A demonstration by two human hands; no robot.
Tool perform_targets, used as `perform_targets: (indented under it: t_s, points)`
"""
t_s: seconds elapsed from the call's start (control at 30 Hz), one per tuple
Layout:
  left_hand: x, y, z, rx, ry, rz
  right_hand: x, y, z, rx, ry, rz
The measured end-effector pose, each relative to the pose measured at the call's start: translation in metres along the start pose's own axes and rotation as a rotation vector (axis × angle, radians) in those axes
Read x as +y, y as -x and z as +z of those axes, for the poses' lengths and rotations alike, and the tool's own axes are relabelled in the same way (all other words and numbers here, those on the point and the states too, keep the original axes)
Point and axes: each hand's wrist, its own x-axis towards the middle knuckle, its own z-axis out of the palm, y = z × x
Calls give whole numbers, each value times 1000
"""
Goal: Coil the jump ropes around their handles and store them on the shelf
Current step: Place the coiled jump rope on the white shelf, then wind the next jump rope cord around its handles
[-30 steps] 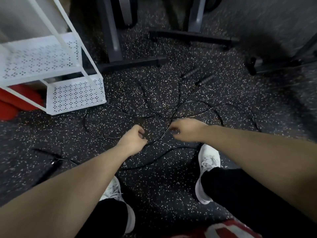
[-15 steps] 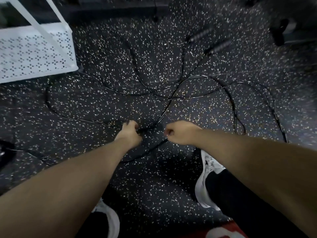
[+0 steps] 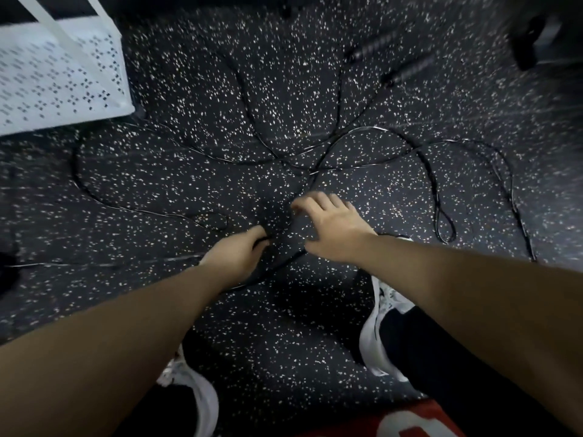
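A thin black cord (image 3: 284,263) is pinched in the left hand (image 3: 235,255), whose fingers are curled round it low over the speckled floor (image 3: 284,326). The right hand (image 3: 331,228) is held just beside it with fingers spread and relaxed, and nothing is gripped in it; whether its fingertips touch the cord cannot be told.

The jump ropes (image 3: 347,152) are spread loose over the floor beyond both hands, in crossing loops that are tangled together just ahead of the fingers. Two dark handles (image 3: 407,70) are seen far ahead of the right hand, lying side by side. The white shelf (image 3: 104,86) stands well ahead and to the left of the left hand.

The cord is judged to be light, limp and rather slick, so little will be carried by a pinch in mid-length, and the loops are likely to drag and snag where they cross. A firmer hold is offered by the handles, which look stiff and ribbed. The ropes are best taken there, and each cord drawn free of the other before it is wound.
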Motion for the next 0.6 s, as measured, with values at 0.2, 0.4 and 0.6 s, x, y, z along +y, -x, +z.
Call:
perform_targets:
  t_s: [0.2,0.4,0.6]
  points:
    - [24,55,-58,205,-202,273,-37,23,-32,-6,-46,-111]
    - [28,97,-93,-55,-367,193,-59,74,-77,29,-398,-139]
    - [-12,155,-112,-64,-115,-43,-41,128,-124,231,-838,31]
